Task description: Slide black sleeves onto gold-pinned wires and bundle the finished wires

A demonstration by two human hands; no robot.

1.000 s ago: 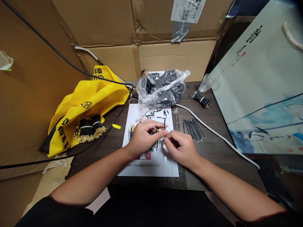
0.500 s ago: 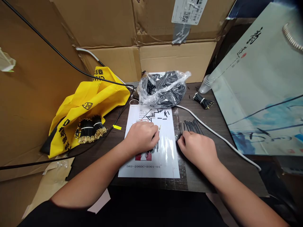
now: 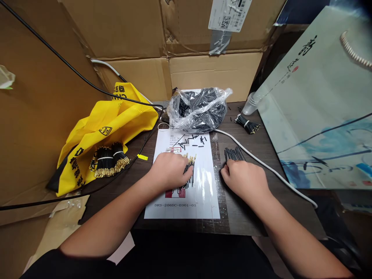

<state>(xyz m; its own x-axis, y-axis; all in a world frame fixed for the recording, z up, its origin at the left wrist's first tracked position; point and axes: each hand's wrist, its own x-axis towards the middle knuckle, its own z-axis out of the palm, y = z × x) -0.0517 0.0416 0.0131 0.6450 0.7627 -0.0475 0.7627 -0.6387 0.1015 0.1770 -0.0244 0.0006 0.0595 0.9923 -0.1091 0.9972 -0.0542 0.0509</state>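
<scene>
My left hand point(image 3: 170, 170) rests palm down on a white printed sheet point(image 3: 200, 197), fingers curled over a loose bunch of thin black wires with gold tips point(image 3: 189, 172). My right hand point(image 3: 244, 178) lies to the right on the dark table, its fingers curled onto the near ends of a row of black wires point(image 3: 234, 154). What the right fingertips pinch, if anything, is hidden. Short black sleeve pieces point(image 3: 194, 140) are scattered on the top of the sheet.
A clear plastic bag of black pieces point(image 3: 199, 108) lies behind the sheet. Two bound wire bundles point(image 3: 110, 161) sit on a yellow bag point(image 3: 107, 124) at left; another bundle point(image 3: 247, 124) at back right. A white cable point(image 3: 270, 168) crosses the table. Cardboard boxes point(image 3: 162, 38) and a paper gift bag point(image 3: 319, 116) surround the table.
My hands were together over the sheet a second ago; the right hand has moved right onto the row of black wires, and the left has settled flat on the gold-tipped bunch.
</scene>
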